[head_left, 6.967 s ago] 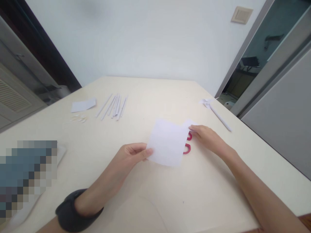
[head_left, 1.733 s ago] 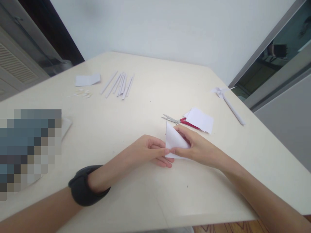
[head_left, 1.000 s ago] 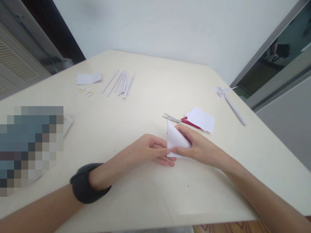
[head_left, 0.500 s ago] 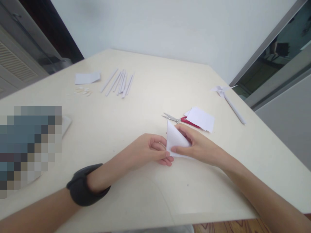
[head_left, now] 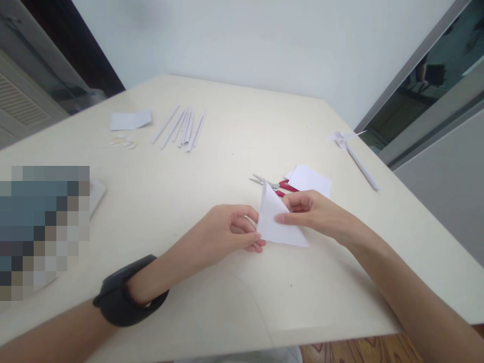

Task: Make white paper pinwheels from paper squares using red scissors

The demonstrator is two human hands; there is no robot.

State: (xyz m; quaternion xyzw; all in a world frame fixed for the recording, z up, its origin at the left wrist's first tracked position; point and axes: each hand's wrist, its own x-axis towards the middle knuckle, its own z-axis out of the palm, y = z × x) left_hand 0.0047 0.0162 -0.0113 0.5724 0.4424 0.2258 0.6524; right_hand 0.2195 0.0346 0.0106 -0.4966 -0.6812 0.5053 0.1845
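Observation:
A white paper sheet [head_left: 278, 229], folded into a triangle, rests with its lower edge on the cream table [head_left: 234, 151]. My left hand [head_left: 227, 233] pinches its left edge, a dark band on that wrist. My right hand [head_left: 315, 214] holds the paper from the right, thumb pressed on its front face. Just behind the paper lie red-handled scissors [head_left: 273, 185] with the blades pointing left, partly covered by a small stack of white paper squares [head_left: 309, 179].
Several rolled white paper sticks [head_left: 181, 128] lie at the far left, beside a small paper piece [head_left: 130, 120] and tiny scraps [head_left: 123, 142]. A paper pinwheel on a stick [head_left: 353, 156] lies at the right edge. A blurred patch [head_left: 43, 227] covers the left.
Seven seconds ago the sheet was flat and held by my left hand alone. It is now folded into a triangle; in the last half second my right thumb slid up its face.

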